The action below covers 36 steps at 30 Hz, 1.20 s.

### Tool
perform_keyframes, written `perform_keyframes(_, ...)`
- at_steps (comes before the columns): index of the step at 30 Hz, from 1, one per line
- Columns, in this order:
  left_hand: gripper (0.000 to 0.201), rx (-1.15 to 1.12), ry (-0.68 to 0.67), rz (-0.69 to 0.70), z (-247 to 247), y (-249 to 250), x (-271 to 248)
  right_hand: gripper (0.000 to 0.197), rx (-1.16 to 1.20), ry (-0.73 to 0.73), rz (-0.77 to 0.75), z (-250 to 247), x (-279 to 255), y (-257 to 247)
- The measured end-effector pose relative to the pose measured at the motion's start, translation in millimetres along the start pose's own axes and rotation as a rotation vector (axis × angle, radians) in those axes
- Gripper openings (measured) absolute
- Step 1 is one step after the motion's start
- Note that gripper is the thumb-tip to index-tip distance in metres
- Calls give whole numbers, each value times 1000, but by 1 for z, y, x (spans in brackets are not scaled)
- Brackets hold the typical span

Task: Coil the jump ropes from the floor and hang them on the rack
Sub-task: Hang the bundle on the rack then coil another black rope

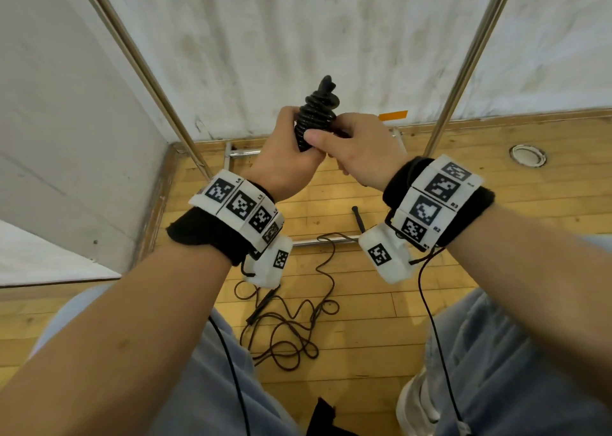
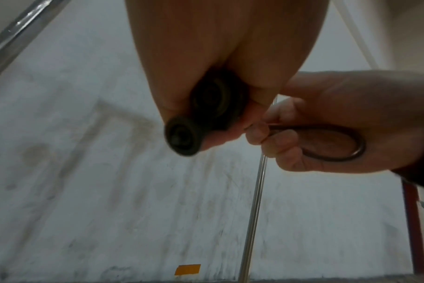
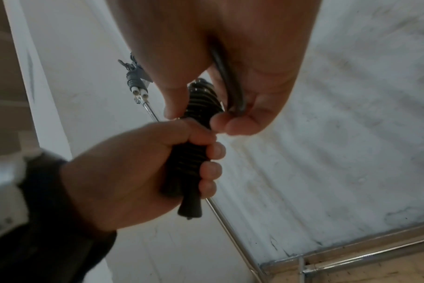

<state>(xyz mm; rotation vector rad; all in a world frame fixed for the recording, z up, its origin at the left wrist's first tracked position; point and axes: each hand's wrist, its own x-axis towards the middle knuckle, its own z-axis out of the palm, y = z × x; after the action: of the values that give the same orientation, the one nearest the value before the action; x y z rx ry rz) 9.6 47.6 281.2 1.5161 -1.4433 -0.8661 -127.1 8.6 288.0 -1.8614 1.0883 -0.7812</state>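
Overhead, left hand (image 1: 287, 157) fisted round coiled jump rope (image 1: 314, 117), right hand (image 1: 356, 147) pinching its loop.

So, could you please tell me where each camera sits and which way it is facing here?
Head: on the head, looking down past both forearms at the left hand and right hand gripping the wound rope bundle; a loose rope lies on the floor.
Left wrist: under the left hand, looking up at the wall.
Right wrist: under the right hand, facing the left hand.
All three share the bundle.
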Motion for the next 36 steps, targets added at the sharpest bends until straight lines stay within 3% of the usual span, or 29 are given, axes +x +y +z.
perform_keyframes(3,48,-261,-147,-119,-2,7,1,17,55,-55,-1,-11,5,4)
perform_keyframes(6,53,-241,-215,-117,-8,6,3,19,137,-87,12,-19,9,9)
perform_keyframes(12,44,-158,-17,-77,-8,-1,5,30,217,-111,110,-17,12,10)
perform_keyframes(16,56,-88,19,-56,-5,-1,7,28,89,-55,25,-12,9,5)
perform_keyframes(20,51,-28,58,-44,0,0,6,22,53,5,-1,-8,7,5)
perform_keyframes(23,49,-44,43,-39,-1,0,6,20,111,-30,2,-10,7,6)
perform_keyframes(28,49,-300,-134,-51,-10,9,4,19,240,-62,-4,-15,9,7)
perform_keyframes(31,42,-302,-184,-57,-14,11,3,20,279,-59,9,-15,9,7)
perform_keyframes(33,41,-270,-170,-61,-15,10,3,24,262,-63,18,-15,8,6)
perform_keyframes(36,33,-181,-34,-66,-13,6,4,26,160,-20,19,-15,6,6)
